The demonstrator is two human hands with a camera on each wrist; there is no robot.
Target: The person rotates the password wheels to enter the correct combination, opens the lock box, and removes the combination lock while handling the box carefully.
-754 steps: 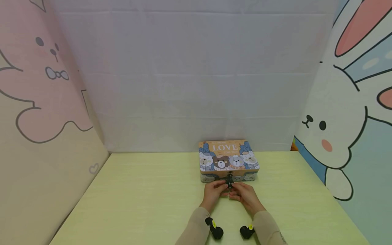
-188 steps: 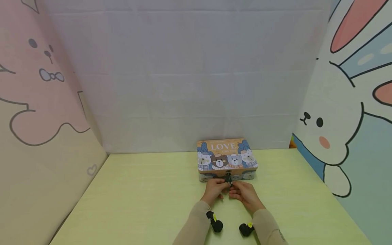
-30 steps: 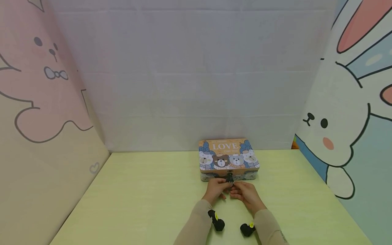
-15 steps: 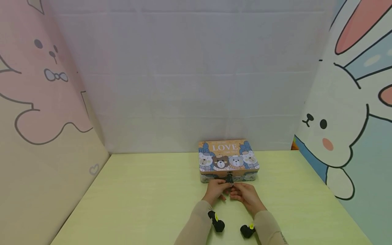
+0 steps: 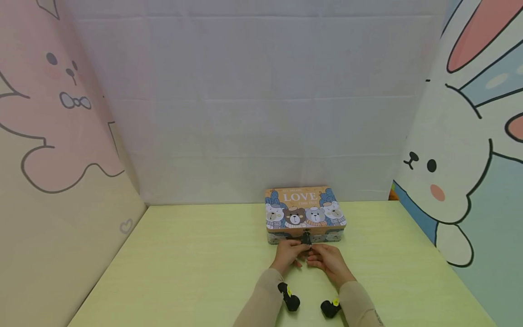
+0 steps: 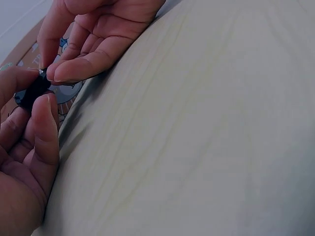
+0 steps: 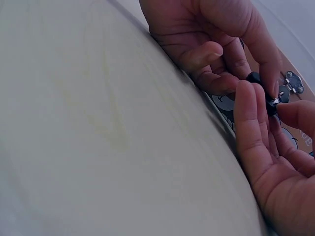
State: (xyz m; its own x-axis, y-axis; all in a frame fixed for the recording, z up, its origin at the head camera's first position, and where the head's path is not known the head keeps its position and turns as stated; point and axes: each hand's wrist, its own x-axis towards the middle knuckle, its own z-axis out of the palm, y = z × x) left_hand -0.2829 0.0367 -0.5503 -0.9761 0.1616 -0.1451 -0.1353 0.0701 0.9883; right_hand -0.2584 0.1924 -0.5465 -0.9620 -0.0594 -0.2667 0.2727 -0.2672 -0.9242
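Note:
A tin box [image 5: 305, 206] with bears and the word LOVE on its lid stands at the back of the table, lid down. At its front clasp, both hands meet over a small black piece [image 5: 306, 238] with a silvery end. The left hand [image 5: 286, 256] pinches the black body between thumb and finger; the right hand [image 5: 332, 263] pinches at the silvery end. In the left wrist view the black piece [image 6: 33, 92] lies between the left hand [image 6: 29, 162] and right hand [image 6: 101, 42]. In the right wrist view fingertips partly cover the black piece [image 7: 266, 96].
A pale curtain [image 5: 261, 109] hangs close behind the box. Printed cloth walls with a pink animal [image 5: 69, 136] and a white rabbit [image 5: 457, 181] stand at both sides. Black devices [image 5: 291, 302] are worn at the inner forearms, above the yellow-green table [image 5: 196, 263].
Compared with the oldest frame, the left hand's lower fingers hang slightly farther from the right hand. Since half a second ago both hands have hardly moved; the box stays in place.

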